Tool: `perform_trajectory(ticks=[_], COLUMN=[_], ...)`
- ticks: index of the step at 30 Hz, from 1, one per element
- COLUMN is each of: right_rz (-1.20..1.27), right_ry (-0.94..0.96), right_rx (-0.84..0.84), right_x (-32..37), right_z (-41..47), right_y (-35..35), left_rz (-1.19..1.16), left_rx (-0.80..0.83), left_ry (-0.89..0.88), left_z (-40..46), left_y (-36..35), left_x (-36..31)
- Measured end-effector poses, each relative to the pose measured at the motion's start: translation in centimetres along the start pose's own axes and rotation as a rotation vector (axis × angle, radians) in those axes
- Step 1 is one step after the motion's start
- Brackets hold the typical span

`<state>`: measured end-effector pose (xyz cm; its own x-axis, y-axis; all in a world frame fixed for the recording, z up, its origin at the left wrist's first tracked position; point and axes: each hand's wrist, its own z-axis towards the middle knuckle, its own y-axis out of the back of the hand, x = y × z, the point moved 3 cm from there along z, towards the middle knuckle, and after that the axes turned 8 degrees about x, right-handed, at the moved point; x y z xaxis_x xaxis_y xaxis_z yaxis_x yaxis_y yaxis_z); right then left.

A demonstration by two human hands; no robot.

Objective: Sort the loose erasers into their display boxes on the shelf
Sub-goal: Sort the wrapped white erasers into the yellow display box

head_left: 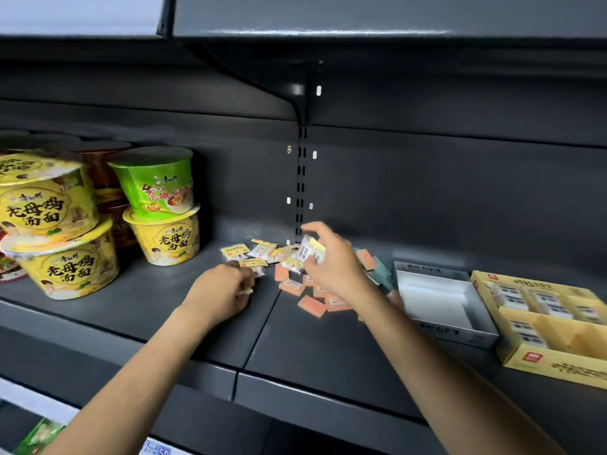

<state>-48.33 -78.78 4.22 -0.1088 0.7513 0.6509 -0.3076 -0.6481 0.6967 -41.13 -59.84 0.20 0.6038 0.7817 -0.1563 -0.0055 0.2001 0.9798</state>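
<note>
On the dark grey metal shelf (pixel 184 310), under the overhang of a matching upper shelf, a loose heap of small erasers lies against the slotted back upright. The heap holds yellow-and-white wrapped erasers (pixel 259 252) towards the left and flat orange erasers (pixel 312 305) towards the front, with a few teal ones (pixel 381 270) behind the right wrist.

The right hand (pixel 331 264) is raised just above the heap, fingers curled round a small stack of yellow-and-white wrapped erasers (pixel 312 252) with barcode labels facing the camera. The left hand (pixel 223 290) rests low on the shelf at the heap's left edge, fingers curled under; it seems to pinch something small and pale, though blur makes this uncertain.

To the right, well apart from the heap's centre, stands a grey-and-white open cardboard display box (pixel 460 330), and touching its right side a yellow cardboard display box with dividers (pixel 558 366), partly filled with wrapped erasers. Both sit near the shelf's front lip.

To the left, stacked yellow instant-noodle bowls (pixel 52 224) and a green bowl on another yellow one (pixel 157 185) crowd the shelf. Bare shelf surface lies between the bowls and the heap, and in front of the heap up to the front edge.
</note>
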Motion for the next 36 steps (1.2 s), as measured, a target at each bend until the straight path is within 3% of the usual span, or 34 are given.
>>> perform_trajectory(ticks=[3,7,11,16,26,36], right_rz=[0.112,0.181,0.177,0.200,0.231,0.240], right_ry=[-0.045,-0.115,-0.150,-0.222,-0.376,-0.437], right_rx=[-0.050,-0.150,-0.238,-0.279,-0.293,-0.289], right_x=[-0.8,-3.1,-6.1,-10.1,-17.3,-22.0], right_z=[-1.0,-2.4,-4.6,-8.5,-15.3,-17.4], right_y=[3.8,8.8,13.8,19.3,27.9,30.2], left_rz=[-0.077,-0.505,-1.062,-1.296,-1.217,-1.162], left_rx=[-0.109,-0.231,-0.120,0.019,0.134,0.162], left_ry=[0.029,0.045,-0.019,-0.088,-0.216,-0.224], left_z=[0.2,0.7,1.8,2.8,3.6,4.5], left_y=[1.1,3.1,3.5,2.5,-1.8,-4.9], left_x=[-0.9,-4.0,-10.6,-19.3,-32.3,-36.2])
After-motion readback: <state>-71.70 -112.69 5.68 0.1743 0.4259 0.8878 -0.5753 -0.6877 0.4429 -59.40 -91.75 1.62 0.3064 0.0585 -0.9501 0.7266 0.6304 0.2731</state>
